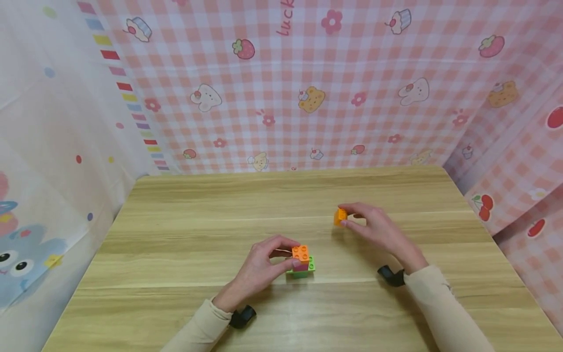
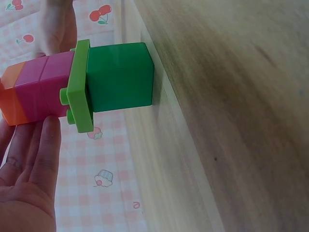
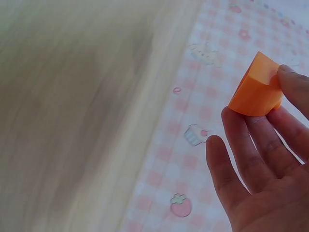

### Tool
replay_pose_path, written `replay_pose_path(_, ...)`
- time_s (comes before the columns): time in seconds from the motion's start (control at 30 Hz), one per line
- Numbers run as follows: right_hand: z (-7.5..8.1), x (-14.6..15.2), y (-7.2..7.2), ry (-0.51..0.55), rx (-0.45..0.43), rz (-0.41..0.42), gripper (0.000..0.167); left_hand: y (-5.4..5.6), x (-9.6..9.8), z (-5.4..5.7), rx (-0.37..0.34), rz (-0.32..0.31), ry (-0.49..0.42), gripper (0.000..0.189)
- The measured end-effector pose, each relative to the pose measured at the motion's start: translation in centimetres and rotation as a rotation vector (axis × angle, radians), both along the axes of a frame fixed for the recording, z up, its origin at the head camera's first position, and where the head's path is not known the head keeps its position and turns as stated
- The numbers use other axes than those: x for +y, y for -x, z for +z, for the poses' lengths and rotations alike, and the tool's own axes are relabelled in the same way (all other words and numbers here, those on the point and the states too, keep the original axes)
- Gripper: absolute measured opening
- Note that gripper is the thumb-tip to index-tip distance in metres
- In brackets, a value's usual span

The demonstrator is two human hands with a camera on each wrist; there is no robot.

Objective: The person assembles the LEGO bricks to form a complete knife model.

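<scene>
A toy brick stack stands upright at the table's middle: a dark green brick (image 2: 120, 77) lowest, then a wider lime green plate (image 2: 79, 92), two magenta bricks (image 2: 44, 89) and an orange studded brick (image 1: 301, 252) on top. My left hand (image 1: 263, 260) pinches the upper part of this stack between thumb and fingers. Further back and to the right, my right hand (image 1: 379, 228) holds a second orange brick (image 3: 258, 87) by thumb and fingertips, above the tabletop. One side of that brick is curved. Its underside is partly hidden by the fingers.
The wooden table (image 1: 189, 210) spans the front of the view. Behind it hangs a pink checked curtain (image 1: 281, 93), with a white printed curtain (image 1: 53, 122) at the left. Each wrist carries a black camera mount, such as the left mount (image 1: 242, 317).
</scene>
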State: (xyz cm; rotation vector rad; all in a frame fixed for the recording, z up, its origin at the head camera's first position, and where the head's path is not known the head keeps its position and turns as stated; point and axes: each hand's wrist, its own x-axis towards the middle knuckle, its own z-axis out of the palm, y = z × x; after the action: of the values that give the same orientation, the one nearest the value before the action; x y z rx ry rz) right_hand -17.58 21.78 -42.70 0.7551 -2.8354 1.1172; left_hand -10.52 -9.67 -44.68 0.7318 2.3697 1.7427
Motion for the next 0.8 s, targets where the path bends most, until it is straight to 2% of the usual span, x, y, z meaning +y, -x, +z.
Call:
replay_pose_path(0.57,2.5,-2.2,-2.2,0.065,0.145,0.051,0.044,0.0,0.0,-0.1,-0.027,0.012,0.025,0.029)
replay_pose_path(0.8,3.1,-3.1,-3.2,0.088,0.190,0.078,0.043,0.0,-0.1,-0.2,-0.015,0.004,0.015,0.029)
